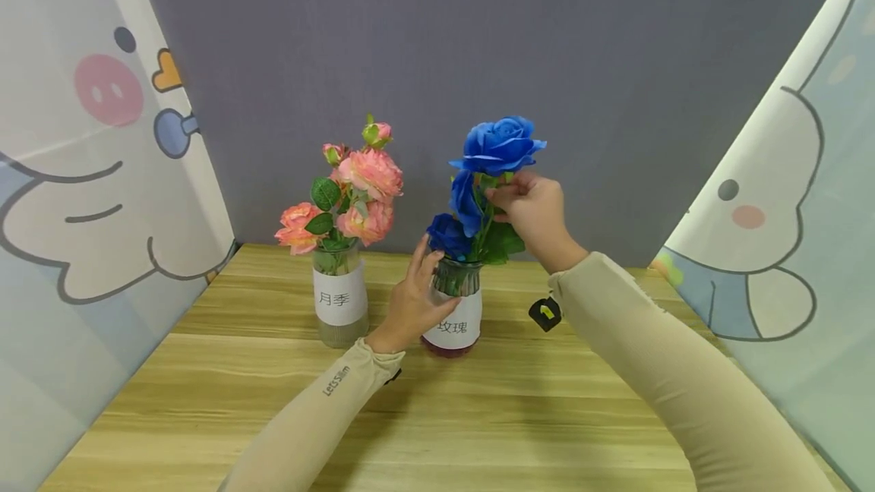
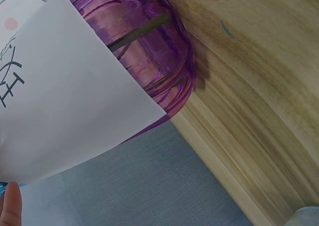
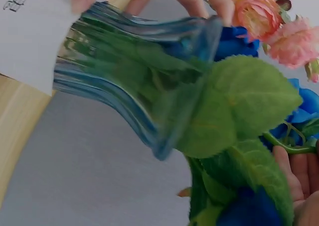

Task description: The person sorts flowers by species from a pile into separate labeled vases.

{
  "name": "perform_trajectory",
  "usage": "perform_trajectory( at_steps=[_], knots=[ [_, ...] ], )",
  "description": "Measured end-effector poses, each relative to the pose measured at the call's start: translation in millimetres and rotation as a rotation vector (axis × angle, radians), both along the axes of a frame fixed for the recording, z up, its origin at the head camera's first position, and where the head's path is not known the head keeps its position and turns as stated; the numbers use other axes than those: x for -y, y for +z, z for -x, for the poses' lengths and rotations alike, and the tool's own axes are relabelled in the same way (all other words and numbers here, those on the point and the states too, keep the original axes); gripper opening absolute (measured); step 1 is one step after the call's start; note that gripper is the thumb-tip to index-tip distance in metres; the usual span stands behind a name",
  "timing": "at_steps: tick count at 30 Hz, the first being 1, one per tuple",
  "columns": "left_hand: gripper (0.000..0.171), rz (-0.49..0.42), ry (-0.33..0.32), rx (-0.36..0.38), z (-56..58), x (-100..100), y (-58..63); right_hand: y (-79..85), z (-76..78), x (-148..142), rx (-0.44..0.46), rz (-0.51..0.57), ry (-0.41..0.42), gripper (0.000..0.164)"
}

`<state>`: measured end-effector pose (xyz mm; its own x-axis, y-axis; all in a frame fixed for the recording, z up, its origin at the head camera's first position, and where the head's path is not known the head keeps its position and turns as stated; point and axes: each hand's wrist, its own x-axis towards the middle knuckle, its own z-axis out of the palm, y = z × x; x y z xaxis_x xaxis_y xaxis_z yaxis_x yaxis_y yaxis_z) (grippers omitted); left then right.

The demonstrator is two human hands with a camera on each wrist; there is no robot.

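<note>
A ribbed glass vase with a white paper label stands at the middle of the table; its purple base fills the top of the left wrist view. My left hand grips it from the left, thumb across the label and fingers along the neck. Above the vase, my right hand pinches the green stem of the tallest blue rose, just beneath the bloom. Two more blue roses sit lower, near the rim. Green leaves spread out over the vase mouth.
To the left stands a second labelled vase holding several pink flowers. A small black object with a yellow mark shows beside the right sleeve. A grey panel rises behind the wooden table, with cartoon-printed panels at both sides.
</note>
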<state>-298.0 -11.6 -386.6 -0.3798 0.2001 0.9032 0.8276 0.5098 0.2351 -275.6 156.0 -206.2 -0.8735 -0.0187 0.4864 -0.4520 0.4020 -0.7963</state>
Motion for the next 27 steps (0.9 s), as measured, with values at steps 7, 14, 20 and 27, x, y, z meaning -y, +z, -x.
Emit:
perform_trajectory(
  at_steps=[7, 14, 20, 27],
  knots=[
    [0.084, -0.007, 0.004, -0.008, -0.7, 1.2, 2.5, -30.4, 1.9, 4.1, -0.030, -0.006, 0.000, 0.009],
    [0.079, 0.016, 0.006, 0.021, -0.1, 3.6, 2.6, -47.0, 4.0, 7.4, -0.085, -0.011, -0.043, 0.009],
    [0.074, 0.154, 0.028, 0.191, -11.3, 14.4, 16.2, -51.7, 1.4, -0.9, -0.205, 0.002, -0.019, 0.009],
    [0.078, 0.291, 0.043, 0.231, -37.9, 45.3, 37.6, -47.8, -11.9, -29.5, -0.009, -0.102, -0.001, 0.022]
  ],
)
